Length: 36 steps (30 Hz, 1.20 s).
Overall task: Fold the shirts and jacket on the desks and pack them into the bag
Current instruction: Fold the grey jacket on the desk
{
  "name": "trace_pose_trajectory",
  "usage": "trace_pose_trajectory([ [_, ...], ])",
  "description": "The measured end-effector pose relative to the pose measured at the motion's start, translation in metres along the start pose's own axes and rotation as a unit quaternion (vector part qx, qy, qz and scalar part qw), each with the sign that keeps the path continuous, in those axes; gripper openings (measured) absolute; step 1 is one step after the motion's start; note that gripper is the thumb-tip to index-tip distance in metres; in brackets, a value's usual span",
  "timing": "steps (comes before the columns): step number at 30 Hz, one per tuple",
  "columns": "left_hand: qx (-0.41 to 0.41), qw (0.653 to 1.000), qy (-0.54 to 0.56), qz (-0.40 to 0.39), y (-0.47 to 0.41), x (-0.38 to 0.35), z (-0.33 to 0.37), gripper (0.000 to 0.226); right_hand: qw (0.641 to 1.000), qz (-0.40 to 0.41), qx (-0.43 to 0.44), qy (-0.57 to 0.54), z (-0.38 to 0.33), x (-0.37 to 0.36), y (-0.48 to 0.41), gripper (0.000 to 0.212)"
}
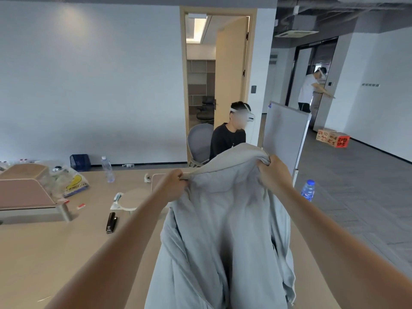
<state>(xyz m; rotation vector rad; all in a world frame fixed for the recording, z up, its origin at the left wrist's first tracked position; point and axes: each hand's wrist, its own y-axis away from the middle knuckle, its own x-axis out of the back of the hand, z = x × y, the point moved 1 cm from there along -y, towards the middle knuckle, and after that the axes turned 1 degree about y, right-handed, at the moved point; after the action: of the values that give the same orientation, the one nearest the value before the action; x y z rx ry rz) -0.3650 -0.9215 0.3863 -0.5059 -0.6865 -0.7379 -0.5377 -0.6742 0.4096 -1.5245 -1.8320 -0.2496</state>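
We are holding the pale grey jacket [223,230] up over the desk [66,253], left hand [176,184] and right hand [275,172] apart and each clenching its top edge, and we are judging folding barely begun, nothing packed.

head cam (wide-angle) | single view | looks forward, slightly down | close above the desk [66,253]

Pale grey-blue jacket [225,219]; light tan counter [55,253]; black stapler [111,222]; blue-capped bottle [308,190]; navy basket [79,162].
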Motion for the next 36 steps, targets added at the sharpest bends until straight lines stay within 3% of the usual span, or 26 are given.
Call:
trace_pose_trajectory([
  [3,0.013,0.997,0.080,0.018,0.005,-0.002,-0.009,0.041,0.999,-0.025,-0.004,-0.031,0.002,0.003,0.002,0.014],
  [5,0.033,0.982,0.187,0.003,0.013,0.001,-0.012,0.031,0.997,-0.026,-0.010,-0.066,0.002,0.006,0.002,0.014],
  [7,0.044,0.955,0.288,-0.054,0.024,0.007,-0.013,0.011,0.994,-0.022,-0.024,-0.105,0.004,0.011,0.002,0.021],
  [10,0.053,0.917,0.374,-0.132,0.041,0.018,-0.018,0.016,0.991,-0.013,-0.036,-0.132,0.010,0.021,0.000,0.029],
  [12,0.048,0.943,0.301,-0.135,0.045,0.025,-0.024,0.019,0.992,0.008,-0.030,-0.122,0.013,0.027,0.000,0.034],
  [15,0.053,0.991,0.080,-0.098,0.037,0.025,-0.029,0.032,0.994,0.024,-0.019,-0.107,0.016,0.031,-0.001,0.035],
  [18,0.035,0.999,0.008,-0.014,0.025,0.020,-0.022,0.046,0.992,0.047,-0.023,-0.112,0.011,0.030,0.000,0.038],
  [20,0.029,0.999,-0.023,0.001,0.017,0.020,-0.018,0.044,0.990,0.070,-0.035,-0.114,0.006,0.031,0.001,0.038],
  [23,0.037,0.999,0.010,0.007,0.014,0.026,-0.006,0.039,0.989,0.081,-0.048,-0.112,0.003,0.038,0.005,0.033],
  [27,0.059,0.988,0.119,0.083,0.017,0.040,0.016,0.020,0.988,0.113,-0.044,-0.094,0.001,0.060,0.012,0.025],
  [31,0.004,0.974,0.173,0.147,0.018,0.054,0.047,0.026,0.984,0.161,-0.028,-0.074,-0.016,0.097,0.018,0.020],
  [36,-0.057,0.960,0.204,0.184,0.019,0.086,0.094,0.017,0.971,0.230,0.003,-0.069,-0.039,0.142,0.019,0.021],
])
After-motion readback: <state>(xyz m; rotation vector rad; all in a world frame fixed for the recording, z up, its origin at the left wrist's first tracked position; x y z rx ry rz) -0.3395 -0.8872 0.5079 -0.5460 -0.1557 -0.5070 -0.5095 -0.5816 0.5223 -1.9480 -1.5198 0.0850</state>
